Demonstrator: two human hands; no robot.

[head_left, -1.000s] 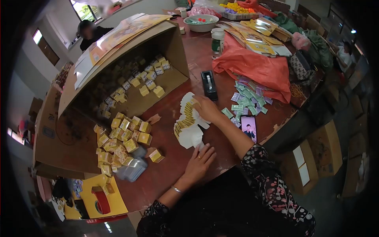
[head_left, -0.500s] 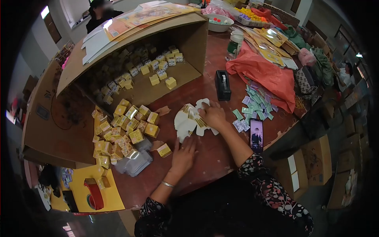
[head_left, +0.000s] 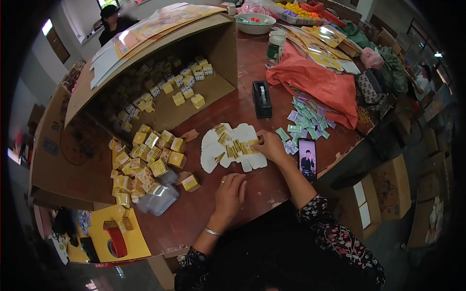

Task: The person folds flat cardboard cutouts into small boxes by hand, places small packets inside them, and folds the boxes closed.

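Flattened white-and-yellow small cartons point(head_left: 212, 150) lie fanned out in a pile on the dark red table. At the pile's right edge, my right hand point(head_left: 271, 147) pinches one flat carton point(head_left: 249, 146) between thumb and fingers. My left hand point(head_left: 230, 196) rests just below the pile with nothing in it, its fingers loosely bent and slightly apart. To its left sits a single folded yellow box point(head_left: 191, 183). Beyond that is a heap of folded yellow boxes point(head_left: 145, 160), with clear plastic sleeves point(head_left: 161, 200) at its lower side.
A large cardboard box point(head_left: 218, 99) lies on its side, holding many small boxes. A black tape dispenser point(head_left: 262, 101), green and purple sachets point(head_left: 306, 119), a phone point(head_left: 307, 157) and a red plastic bag point(head_left: 315, 87) are to the right. Another person point(head_left: 114, 24) is at the back.
My left hand has drawn back from the cartons toward me. My right hand has shifted to the pile's right edge, and the cartons now lie more spread and visible.
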